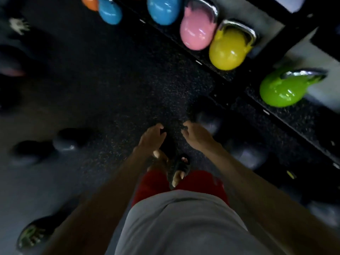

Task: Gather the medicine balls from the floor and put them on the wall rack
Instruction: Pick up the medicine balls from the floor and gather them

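Both hands hover empty over the speckled black rubber floor (pixel 110 80); the left hand (pixel 152 138) and right hand (pixel 196 135) have loosely curled fingers and hold nothing. Five dull, dark, round medicine balls (pixel 209 120) lie blurred on the floor: two just beside the right hand, two well left, one green-printed at lower left. Five glossy kettlebells (pixel 228 50) with chrome handles stand beyond: two blue, one pink, one yellow, one green.
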Tool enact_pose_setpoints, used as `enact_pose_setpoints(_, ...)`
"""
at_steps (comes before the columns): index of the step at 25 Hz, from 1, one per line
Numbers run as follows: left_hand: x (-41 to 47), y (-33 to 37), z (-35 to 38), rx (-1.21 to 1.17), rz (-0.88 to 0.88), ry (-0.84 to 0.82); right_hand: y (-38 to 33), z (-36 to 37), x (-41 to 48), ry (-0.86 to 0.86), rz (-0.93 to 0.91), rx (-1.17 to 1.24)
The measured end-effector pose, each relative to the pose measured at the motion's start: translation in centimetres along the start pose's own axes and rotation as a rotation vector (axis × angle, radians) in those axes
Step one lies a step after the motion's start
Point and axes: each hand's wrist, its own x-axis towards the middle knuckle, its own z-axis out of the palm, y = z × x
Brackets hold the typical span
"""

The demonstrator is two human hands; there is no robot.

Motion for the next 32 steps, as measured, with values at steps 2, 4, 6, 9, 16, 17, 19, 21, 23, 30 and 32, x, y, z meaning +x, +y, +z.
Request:
enact_pose_setpoints(2, -4.0, -3.6, 0.0, -0.119, -0.095, 0.069, -2.5, 1.8, -1.3, -0.071, -0.073, -0.08)
enact_pose_setpoints(4, -7.6, -6.5, 0.5, -0.206, -0.152, 0.119, -4.3, 3.4, -2.3, -0.12, -0.101, -0.158)
enact_pose_setpoints(6, -11.9, -10.3, 1.1, -0.275, -0.227, 0.202, -7.5, 5.9, -3.1, -0.199, -0.172, -0.239)
enact_pose_setpoints(9, -19.0, -16.6, 3.0, -0.401, -0.355, 0.339, -13.4, 11.3, -4.0, -0.329, -0.31, -0.407)
enact_pose_setpoints(16, -34.0, -29.3, 10.4, -0.688, -0.637, 0.531, -25.1, 27.9, -9.5, -0.489, -0.53, -0.764)
enact_pose_setpoints(17, -35.9, -31.2, 11.7, -0.718, -0.645, 0.544, -26.6, 30.6, -10.6, -0.506, -0.557, -0.804)
enact_pose_setpoints(19, -39.8, -34.9, 14.2, -0.772, -0.678, 0.586, -29.3, 35.8, -12.8, -0.545, -0.593, -0.865)
enact_pose_setpoints(21, -43.3, -38.1, 15.7, -0.826, -0.717, 0.623, -31.7, 40.4, -14.7, -0.562, -0.622, -0.904)
enact_pose_setpoints(23, -47.0, -41.1, 17.1, -0.894, -0.775, 0.663, -34.0, 45.2, -17.1, -0.593, -0.645, -0.961)
enact_pose_setpoints(30, -54.6, -48.8, 19.7, -1.104, -0.916, 0.76, -40.0, 56.2, -20.9, -0.669, -0.761, -1.072)
enact_pose_setpoints(32, -56.1, -50.8, 19.7, -1.182, -0.968, 0.773, -42.1, 59.2, -21.3, -0.69, -0.787, -1.097)
